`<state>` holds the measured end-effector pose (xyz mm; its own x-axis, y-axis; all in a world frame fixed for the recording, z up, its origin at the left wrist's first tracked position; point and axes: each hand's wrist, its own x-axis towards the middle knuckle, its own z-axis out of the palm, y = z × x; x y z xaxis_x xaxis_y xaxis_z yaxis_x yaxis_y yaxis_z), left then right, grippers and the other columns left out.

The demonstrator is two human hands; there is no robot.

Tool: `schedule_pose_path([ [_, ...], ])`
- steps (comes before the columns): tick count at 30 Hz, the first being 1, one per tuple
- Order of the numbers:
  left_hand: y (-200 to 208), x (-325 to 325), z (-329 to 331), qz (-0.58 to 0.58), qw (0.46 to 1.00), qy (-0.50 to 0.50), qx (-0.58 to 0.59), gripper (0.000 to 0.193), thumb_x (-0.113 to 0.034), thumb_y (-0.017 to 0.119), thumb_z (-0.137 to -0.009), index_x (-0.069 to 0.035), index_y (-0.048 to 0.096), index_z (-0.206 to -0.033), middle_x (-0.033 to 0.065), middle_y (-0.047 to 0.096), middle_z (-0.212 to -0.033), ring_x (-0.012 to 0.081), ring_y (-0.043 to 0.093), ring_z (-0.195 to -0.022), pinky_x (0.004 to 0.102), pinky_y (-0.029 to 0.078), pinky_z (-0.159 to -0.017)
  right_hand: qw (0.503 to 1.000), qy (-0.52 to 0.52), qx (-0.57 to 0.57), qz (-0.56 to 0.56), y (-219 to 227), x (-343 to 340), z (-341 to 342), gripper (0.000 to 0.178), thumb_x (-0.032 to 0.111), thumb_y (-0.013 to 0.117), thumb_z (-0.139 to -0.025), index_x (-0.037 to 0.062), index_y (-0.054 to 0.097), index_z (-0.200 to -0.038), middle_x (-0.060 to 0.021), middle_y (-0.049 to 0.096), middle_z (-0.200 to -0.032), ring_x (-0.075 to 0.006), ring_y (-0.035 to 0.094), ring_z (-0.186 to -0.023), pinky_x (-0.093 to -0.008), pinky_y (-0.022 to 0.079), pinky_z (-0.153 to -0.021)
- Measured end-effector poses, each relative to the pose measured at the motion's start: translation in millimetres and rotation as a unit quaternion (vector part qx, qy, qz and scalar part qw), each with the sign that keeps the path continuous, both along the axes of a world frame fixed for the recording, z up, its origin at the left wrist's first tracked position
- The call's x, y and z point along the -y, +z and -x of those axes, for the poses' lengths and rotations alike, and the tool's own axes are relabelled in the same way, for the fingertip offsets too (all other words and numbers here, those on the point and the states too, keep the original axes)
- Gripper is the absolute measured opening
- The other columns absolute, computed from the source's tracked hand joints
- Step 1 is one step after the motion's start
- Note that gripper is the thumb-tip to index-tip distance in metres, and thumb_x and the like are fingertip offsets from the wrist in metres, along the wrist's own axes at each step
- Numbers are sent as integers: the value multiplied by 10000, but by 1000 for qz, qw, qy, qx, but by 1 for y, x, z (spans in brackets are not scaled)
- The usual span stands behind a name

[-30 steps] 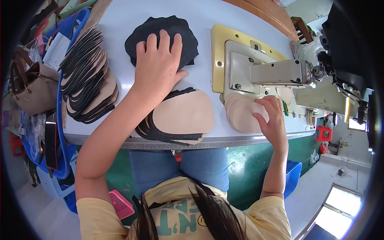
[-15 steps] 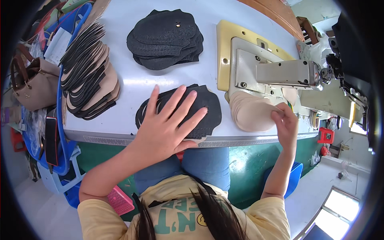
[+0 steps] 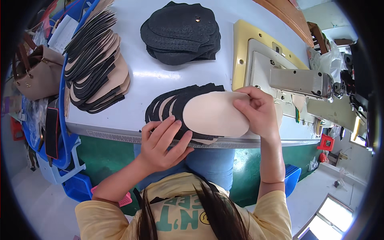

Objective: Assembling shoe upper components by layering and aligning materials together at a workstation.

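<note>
My right hand (image 3: 260,114) pinches the right end of a beige oval piece (image 3: 216,114) between thumb and fingers. The oval lies over the right part of a fanned stack of black shoe-upper-like pieces (image 3: 180,93), whose pale undersides show between layers. At the stack's near side is my left hand (image 3: 162,148), fingers extended and slightly apart, the tips touching the black pieces near the oval's left end. Behind my right hand, only a sliver of the beige oval pile (image 3: 279,114) shows; the rest is hidden.
A second black stack (image 3: 180,36) lies farther back. At left stands a long fanned row of black and beige pieces (image 3: 98,68), beside a blue basket and a handbag (image 3: 40,74). The sewing machine (image 3: 300,82) is at right. A ruler (image 3: 116,136) runs along the table's front edge.
My right hand has moved left from the beige pile with one oval, bringing it over the black stack. My left hand has drawn back from the stack's top to its near edge.
</note>
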<state>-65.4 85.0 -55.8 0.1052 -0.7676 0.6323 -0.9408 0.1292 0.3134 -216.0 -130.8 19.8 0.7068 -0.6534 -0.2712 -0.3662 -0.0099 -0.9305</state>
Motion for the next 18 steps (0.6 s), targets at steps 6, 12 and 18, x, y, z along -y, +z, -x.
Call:
schedule_pose_path([
  [6,-3,0,1,20,1000,13,0,393,-309,759,-733,-172,665,-1088,95,555,-1119,274,566,-1089,379,381,-765,999,32,10,-43,-4,-2,-11,201,15,642,-868,-42,614,-1059,-52,666,-868,-64,624,-747,-180,496,-654],
  [12,0,2,0,15,1000,13,3,346,-329,734,-749,-166,657,-1045,84,584,-1184,267,551,-1085,368,363,-778,999,23,4,-34,-6,-5,-12,197,33,646,-878,-42,614,-1057,-35,663,-864,-53,615,-739,-170,487,-647],
  [18,13,3,-5,-31,1000,-4,4,378,-335,706,-778,-99,615,-1059,109,600,-1228,275,563,-1031,373,351,-777,935,71,-71,342,-13,-20,-17,273,16,672,-824,-19,607,-1086,-91,627,-946,-162,622,-841,-266,497,-712],
])
